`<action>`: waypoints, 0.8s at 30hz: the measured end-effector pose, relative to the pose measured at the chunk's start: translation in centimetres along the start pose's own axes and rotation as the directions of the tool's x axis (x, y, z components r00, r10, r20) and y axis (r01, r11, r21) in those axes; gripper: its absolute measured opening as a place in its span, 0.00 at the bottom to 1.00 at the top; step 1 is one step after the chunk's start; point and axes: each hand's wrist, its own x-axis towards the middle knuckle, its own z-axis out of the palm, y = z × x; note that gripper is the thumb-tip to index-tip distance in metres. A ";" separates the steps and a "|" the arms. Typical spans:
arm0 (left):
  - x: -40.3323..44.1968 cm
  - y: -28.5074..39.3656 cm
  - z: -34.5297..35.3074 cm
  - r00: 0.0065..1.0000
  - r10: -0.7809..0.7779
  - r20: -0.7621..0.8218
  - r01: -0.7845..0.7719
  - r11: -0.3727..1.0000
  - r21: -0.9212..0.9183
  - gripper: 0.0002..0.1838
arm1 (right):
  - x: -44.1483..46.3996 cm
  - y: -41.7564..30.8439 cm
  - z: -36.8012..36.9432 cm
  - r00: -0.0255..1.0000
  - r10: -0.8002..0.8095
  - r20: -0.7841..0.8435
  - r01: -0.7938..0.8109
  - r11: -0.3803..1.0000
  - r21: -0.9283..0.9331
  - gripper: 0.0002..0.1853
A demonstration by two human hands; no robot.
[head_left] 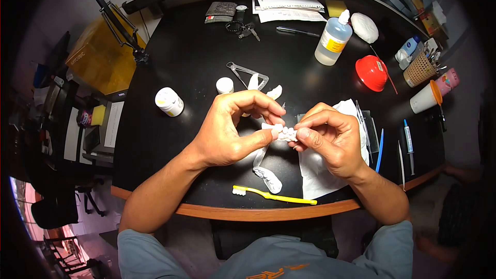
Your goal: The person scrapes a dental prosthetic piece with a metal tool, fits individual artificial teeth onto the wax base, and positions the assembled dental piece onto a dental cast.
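Observation:
Over the middle of the black table, a white dental model (285, 133) with several teeth is held between both hands. My left hand (232, 129) pinches its left end with thumb and fingers. At its right end, my right hand (330, 134) grips it between thumb and forefinger; whether a smaller piece is in those fingertips is hidden. Below lies another white dental cast (267, 180), and a yellow toothbrush (274, 195) rests near the table's front edge. Behind my left hand are white plaster pieces (275, 92) and a metal caliper (248, 74).
White jars (169, 102) stand to the left. A white cloth (320, 175) lies under my right hand. A clear bottle (334, 39), a red bowl (371, 73) and a brush holder (417, 74) are at the back right. A syringe (408, 142) lies at the right.

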 end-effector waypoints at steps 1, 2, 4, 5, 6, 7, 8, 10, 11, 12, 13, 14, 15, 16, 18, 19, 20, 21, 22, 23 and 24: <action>0.0 0.0 0.0 1.000 0.007 0.003 -0.007 1.000 0.002 0.16 | 0.0 0.0 0.0 1.000 -0.002 -0.003 0.002 1.000 0.002 0.04; 0.0 -0.1 0.0 1.000 0.012 0.006 -0.012 1.000 0.007 0.16 | 0.0 0.0 0.0 1.000 -0.004 -0.005 0.005 1.000 0.004 0.04; -0.1 0.0 -0.1 1.000 0.020 0.008 -0.021 1.000 0.021 0.15 | 0.0 0.0 0.0 1.000 -0.010 -0.002 0.010 1.000 -0.003 0.04; 0.0 0.0 -0.1 1.000 0.027 -0.002 -0.027 0.999 0.031 0.15 | 0.0 0.0 0.0 1.000 -0.013 0.001 0.013 1.000 -0.012 0.04; 0.0 0.1 -0.1 0.999 0.032 -0.012 -0.031 0.999 0.040 0.15 | 0.0 0.0 0.0 1.000 -0.015 0.003 0.015 1.000 -0.021 0.04; 0.0 0.1 -0.1 0.999 0.034 -0.020 -0.033 0.998 0.047 0.15 | 0.0 -0.1 0.1 1.000 -0.012 -0.003 0.012 1.000 -0.021 0.04; 0.0 0.1 -0.2 0.999 0.030 -0.015 -0.029 0.999 0.041 0.15 | 0.0 -0.2 0.2 1.000 -0.007 -0.010 0.007 1.000 -0.020 0.04; 0.0 0.1 -0.4 1.000 0.020 -0.002 -0.020 0.999 0.032 0.14 | -0.1 -0.2 0.3 1.000 -0.009 -0.016 0.008 1.000 -0.028 0.04; 0.0 0.2 -0.3 1.000 0.020 -0.014 -0.019 0.999 0.034 0.13 | 0.0 -0.2 0.2 1.000 -0.015 -0.014 0.014 0.999 -0.038 0.03; 0.0 0.1 -0.2 1.000 0.018 0.001 -0.019 0.999 0.041 0.12 | -0.1 -0.2 0.2 1.000 -0.021 -0.013 0.020 0.999 -0.050 0.03; -0.1 0.1 -0.2 1.000 0.018 0.015 -0.019 0.999 0.048 0.12 | -0.1 -0.2 0.2 1.000 -0.022 -0.010 0.022 0.998 -0.053 0.03; 0.0 0.0 -0.2 0.999 0.020 0.028 -0.022 0.998 0.056 0.11 | 0.0 -0.2 0.2 1.000 -0.025 -0.005 0.024 0.998 -0.056 0.03; 0.0 0.1 -0.3 0.999 0.024 0.035 -0.027 0.997 0.071 0.11 | 0.0 -0.1 0.2 1.000 -0.028 0.000 0.028 0.998 -0.060 0.03; 0.0 0.1 -0.3 0.999 0.028 0.041 -0.031 0.996 0.087 0.11 | 0.1 -0.2 0.2 1.000 -0.028 -0.002 0.028 0.998 -0.056 0.03; 0.0 0.1 -0.4 0.998 0.037 0.056 -0.042 0.994 0.100 0.10 | 0.0 -0.1 0.1 1.000 -0.024 -0.012 0.023 0.999 -0.044 0.03; 0.0 0.0 -0.4 0.997 0.044 0.065 -0.051 0.994 0.099 0.10 | -0.1 -0.1 0.1 1.000 -0.027 -0.014 0.026 0.999 -0.035 0.03; 0.1 0.0 -0.5 0.996 0.053 0.074 -0.060 0.993 0.099 0.10 | 0.0 -0.2 0.1 0.999 -0.031 -0.016 0.031 0.999 -0.027 0.03; 0.1 -0.1 -0.4 0.995 0.067 0.074 -0.073 0.994 0.083 0.11 | 0.0 -0.3 0.1 0.999 -0.037 -0.017 0.037 0.999 -0.020 0.03; 0.1 -0.3 -0.3 0.994 0.081 0.073 -0.086 0.994 0.066 0.11 | 0.0 -0.2 0.0 0.999 -0.033 -0.022 0.033 0.999 -0.002 0.04; 0.0 -0.3 -0.2 0.993 0.097 0.070 -0.100 0.994 0.050 0.11 | 0.0 -0.2 0.0 0.999 -0.029 -0.025 0.029 0.999 0.016 0.04; 0.0 -0.2 -0.2 0.993 0.099 0.071 -0.103 0.993 0.051 0.11 | 0.0 -0.2 0.0 0.999 -0.025 -0.027 0.025 0.999 0.034 0.04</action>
